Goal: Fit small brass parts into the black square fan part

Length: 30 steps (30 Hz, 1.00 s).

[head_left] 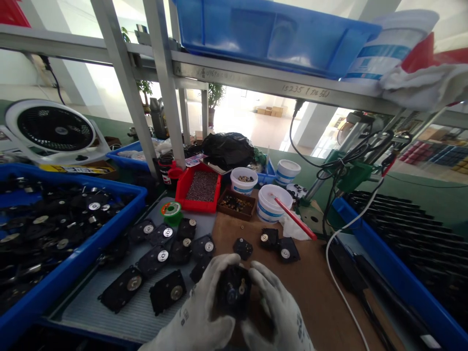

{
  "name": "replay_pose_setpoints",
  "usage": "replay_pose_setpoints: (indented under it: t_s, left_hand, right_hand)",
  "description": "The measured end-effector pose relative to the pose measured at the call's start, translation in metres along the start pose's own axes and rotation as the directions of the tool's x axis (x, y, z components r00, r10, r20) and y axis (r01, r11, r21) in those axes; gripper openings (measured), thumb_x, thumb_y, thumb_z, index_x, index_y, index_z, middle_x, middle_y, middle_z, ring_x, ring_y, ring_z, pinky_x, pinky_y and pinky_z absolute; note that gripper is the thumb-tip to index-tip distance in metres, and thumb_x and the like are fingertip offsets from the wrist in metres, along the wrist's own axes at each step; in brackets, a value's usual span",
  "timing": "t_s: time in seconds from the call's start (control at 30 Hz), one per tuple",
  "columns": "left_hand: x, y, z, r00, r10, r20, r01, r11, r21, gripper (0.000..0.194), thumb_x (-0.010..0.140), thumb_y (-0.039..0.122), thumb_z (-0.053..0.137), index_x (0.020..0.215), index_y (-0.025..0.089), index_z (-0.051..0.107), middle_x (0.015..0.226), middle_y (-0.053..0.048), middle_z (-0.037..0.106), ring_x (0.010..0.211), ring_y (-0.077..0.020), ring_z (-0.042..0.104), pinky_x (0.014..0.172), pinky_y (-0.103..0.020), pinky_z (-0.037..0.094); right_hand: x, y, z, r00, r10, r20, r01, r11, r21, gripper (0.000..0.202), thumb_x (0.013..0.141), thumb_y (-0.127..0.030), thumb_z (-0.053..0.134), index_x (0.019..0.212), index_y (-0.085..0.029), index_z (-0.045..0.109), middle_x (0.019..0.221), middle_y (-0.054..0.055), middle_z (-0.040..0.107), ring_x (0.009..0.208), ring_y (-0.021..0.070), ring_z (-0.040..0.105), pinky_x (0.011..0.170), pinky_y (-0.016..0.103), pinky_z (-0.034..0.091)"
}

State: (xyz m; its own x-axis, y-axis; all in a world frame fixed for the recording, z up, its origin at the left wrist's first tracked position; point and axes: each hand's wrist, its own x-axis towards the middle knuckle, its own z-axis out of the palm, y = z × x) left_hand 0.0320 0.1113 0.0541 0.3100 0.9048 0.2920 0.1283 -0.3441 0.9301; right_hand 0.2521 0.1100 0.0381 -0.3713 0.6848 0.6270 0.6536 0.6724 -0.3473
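Both of my hands wear white gloves and grip one black plastic part [233, 291] with a small metal centre, low in the middle of the view. My left hand [199, 312] wraps its left side, my right hand [280, 309] its right side. Just beyond them lie several similar black parts with silver discs [163, 256] on a grey mat [109, 317], and three more [270, 240] on the brown board.
A blue bin [78, 261] full of black parts stands at the left, another blue bin [398, 280] at the right. A red tray [199, 187], white tubs [272, 202], a red-handled tool [294, 218], a fan [54, 129] and cables [341, 243] lie behind. A metal shelf [256, 80] hangs overhead.
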Motion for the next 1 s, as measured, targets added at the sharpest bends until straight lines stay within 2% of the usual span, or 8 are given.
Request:
replay_pose_setpoints:
  t_s: [0.17,0.33,0.43,0.63,0.73,0.83,0.93,1.0]
  left_hand:
    - [0.000,0.003,0.000,1.000,-0.019,0.016,0.019,1.000,0.005,0.067,0.092,0.044,0.070,0.153,0.039,0.041,0.157,-0.004,0.051,0.146,-0.0331,0.047,0.123,-0.042,0.037]
    - [-0.001,0.009,-0.004,0.997,-0.069,0.036,0.071,0.996,-0.057,0.066,0.091,0.042,0.071,0.151,0.034,0.044,0.155,-0.005,0.053,0.144,-0.0313,0.049,0.122,-0.039,0.038]
    - [-0.001,0.009,-0.005,0.998,-0.057,0.029,0.058,0.998,-0.029,0.065,0.090,0.034,0.070,0.150,0.036,0.045,0.155,-0.004,0.053,0.146,-0.0306,0.048,0.123,-0.038,0.037]
    - [-0.005,-0.003,-0.002,0.999,-0.022,0.040,0.023,1.000,-0.021,0.078,0.087,0.026,0.069,0.155,0.048,0.035,0.161,0.003,0.045,0.150,-0.0295,0.042,0.125,-0.039,0.034]
    - [-0.009,-0.007,-0.003,0.997,-0.050,0.052,0.049,0.999,0.022,0.080,0.090,0.024,0.067,0.157,0.049,0.030,0.164,0.003,0.043,0.152,-0.0294,0.040,0.127,-0.042,0.032]
    - [-0.011,-0.008,-0.005,0.996,-0.059,0.066,0.055,0.997,0.050,0.078,0.091,0.024,0.066,0.158,0.043,0.031,0.165,-0.002,0.041,0.153,-0.0314,0.037,0.128,-0.044,0.031]
    - [-0.012,-0.009,-0.005,0.997,-0.034,0.073,0.028,0.997,0.077,0.080,0.092,0.023,0.064,0.159,0.046,0.026,0.167,0.000,0.039,0.154,-0.0311,0.035,0.129,-0.046,0.028]
    - [-0.013,-0.011,-0.004,0.997,-0.026,0.077,0.017,0.993,0.114,0.085,0.091,0.020,0.062,0.159,0.050,0.022,0.166,0.002,0.038,0.154,-0.0305,0.036,0.129,-0.048,0.029]
  right_hand:
    - [-0.009,0.000,0.013,0.991,0.094,-0.092,-0.095,0.995,-0.007,0.077,0.085,-0.026,0.061,0.158,-0.025,0.036,0.139,0.012,0.067,0.121,0.0318,0.070,0.094,0.045,0.064]
    - [-0.012,-0.002,0.020,0.989,0.094,-0.115,-0.092,0.996,0.015,0.075,0.085,-0.029,0.059,0.157,-0.024,0.038,0.138,0.013,0.067,0.119,0.0324,0.070,0.091,0.046,0.065]
    - [-0.005,-0.001,0.011,0.996,0.066,-0.067,-0.067,0.998,-0.002,0.075,0.083,-0.026,0.060,0.155,-0.024,0.040,0.142,0.013,0.065,0.125,0.0315,0.068,0.095,0.045,0.063]
    - [0.007,0.005,-0.019,0.986,-0.011,0.166,0.011,1.000,0.002,0.077,0.075,-0.019,0.067,0.149,-0.025,0.045,0.153,0.015,0.054,0.134,0.0301,0.061,0.100,0.040,0.061]
    - [0.011,0.005,-0.027,0.988,-0.033,0.148,0.029,0.999,0.035,0.065,0.080,-0.011,0.060,0.141,-0.028,0.051,0.150,0.015,0.055,0.126,0.0257,0.067,0.095,0.036,0.063]
    - [0.016,0.003,-0.030,0.991,-0.062,0.117,0.066,0.997,-0.026,0.053,0.087,-0.004,0.051,0.133,-0.028,0.059,0.140,0.016,0.063,0.115,0.0234,0.072,0.086,0.034,0.065]
    - [0.021,0.003,-0.028,0.994,-0.102,0.041,0.105,0.991,-0.087,0.051,0.091,-0.006,0.047,0.130,-0.033,0.064,0.133,0.013,0.070,0.110,0.0247,0.075,0.079,0.036,0.065]
    - [0.023,0.003,-0.025,0.995,-0.083,0.050,0.086,0.994,-0.067,0.046,0.092,-0.011,0.051,0.126,-0.037,0.068,0.134,0.008,0.071,0.109,0.0246,0.075,0.079,0.035,0.066]
